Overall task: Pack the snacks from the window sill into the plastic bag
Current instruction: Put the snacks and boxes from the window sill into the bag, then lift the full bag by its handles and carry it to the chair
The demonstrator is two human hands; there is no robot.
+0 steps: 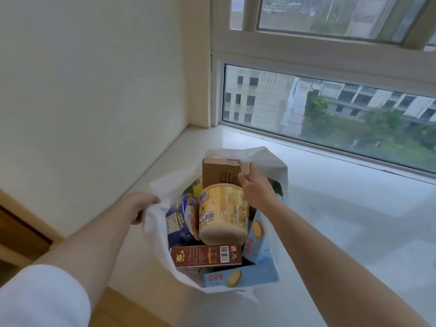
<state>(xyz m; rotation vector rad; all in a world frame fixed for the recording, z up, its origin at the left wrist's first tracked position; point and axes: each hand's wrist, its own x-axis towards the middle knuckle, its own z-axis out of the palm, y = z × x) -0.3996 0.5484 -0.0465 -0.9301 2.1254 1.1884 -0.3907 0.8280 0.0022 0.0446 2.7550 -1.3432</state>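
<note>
The left hand has its fingertips buried in a fold of the white plastic bag, so their grip is unseen. The right hand covers a corner of the cardboard box. A green packet shows only as a sliver behind the yellow cup. Print on every package is too blurred to read. The bag's bottom contents are hidden under the boxes. Both forearms run off the lower edge.

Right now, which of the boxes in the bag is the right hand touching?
The plain brown cardboard box at the far side of the plastic bag. The right hand grips its corner; the dark brown box and both light blue boxes lie nearer, untouched.
</note>
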